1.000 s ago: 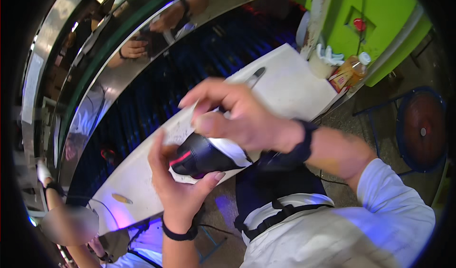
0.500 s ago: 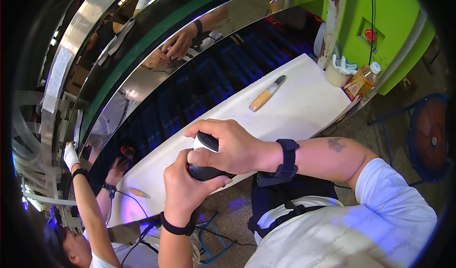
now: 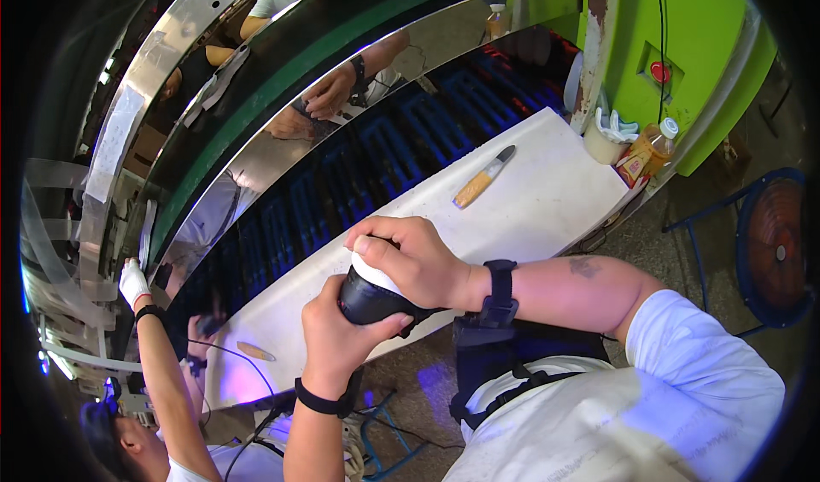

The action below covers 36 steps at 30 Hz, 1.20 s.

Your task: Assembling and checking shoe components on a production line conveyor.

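Note:
Both my hands grip a shoe with a black upper and a white part, held just over the near edge of a long white workbench. My left hand clasps the dark underside from below. My right hand curls over the white top, fingers pressing down. A black band sits on each wrist. Most of the shoe is hidden by my fingers.
A wooden-handled knife lies on the bench beyond my hands. A bottle of amber liquid and a white cup stand at the bench's right end by a green machine. A co-worker's gloved hand reaches up at left. A fan stands at right.
The view has swung so the bench now lies further right and the co-worker at lower left shows. My hands lowered the shoe toward the bench edge and closed tighter round it.

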{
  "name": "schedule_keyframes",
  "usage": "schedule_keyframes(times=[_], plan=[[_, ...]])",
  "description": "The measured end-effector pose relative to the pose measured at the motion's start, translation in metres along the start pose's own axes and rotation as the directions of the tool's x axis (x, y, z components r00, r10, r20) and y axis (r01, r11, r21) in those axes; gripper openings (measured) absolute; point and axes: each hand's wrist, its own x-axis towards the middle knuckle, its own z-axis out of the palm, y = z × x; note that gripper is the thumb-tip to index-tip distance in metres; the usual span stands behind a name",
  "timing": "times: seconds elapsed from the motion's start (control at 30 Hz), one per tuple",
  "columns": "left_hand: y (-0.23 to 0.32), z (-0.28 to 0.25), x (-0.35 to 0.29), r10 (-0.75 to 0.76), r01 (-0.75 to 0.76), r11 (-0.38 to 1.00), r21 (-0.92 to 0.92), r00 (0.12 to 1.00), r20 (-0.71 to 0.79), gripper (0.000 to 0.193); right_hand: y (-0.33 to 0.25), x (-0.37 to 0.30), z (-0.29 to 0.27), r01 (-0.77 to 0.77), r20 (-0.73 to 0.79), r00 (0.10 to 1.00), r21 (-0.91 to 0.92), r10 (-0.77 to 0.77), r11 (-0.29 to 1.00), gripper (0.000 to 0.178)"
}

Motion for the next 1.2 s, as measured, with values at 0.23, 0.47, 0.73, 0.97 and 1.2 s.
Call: schedule_keyframes(times=[0.23, 0.47, 0.73, 0.97, 1.2], plan=[[0.035, 0.007, 0.028, 0.225, -0.216, 0.962, 0.170, 0.974, -0.035, 0.072, -0.014, 0.006, -0.027, 0.012, 0.056, 0.998, -0.095, -0.007, 0.995, 0.044], [0.061, 0.020, 0.044, 0.252, -0.241, 0.942, 0.231, 0.968, -0.016, 0.063, -0.012, 0.004, -0.056, 0.012, 0.055, 0.998, -0.094, -0.007, 0.996, 0.047], [0.071, 0.035, 0.032, 0.300, -0.277, 0.928, 0.248, 0.952, -0.059, 0.055, -0.013, -0.013, -0.071, -0.012, 0.105, 0.994, -0.038, 0.016, 0.999, 0.069], [0.083, 0.049, -0.040, 0.467, -0.453, 0.780, 0.433, 0.881, 0.081, 0.086, -0.038, -0.076, -0.076, -0.173, 0.334, 0.931, 0.039, 0.150, 0.984, 0.108], [0.088, 0.073, -0.069, 0.517, -0.323, 0.706, 0.630, 0.843, -0.147, 0.068, -0.027, -0.096, -0.072, 0.140, 0.129, 0.981, 0.029, -0.142, 0.990, 0.065]])
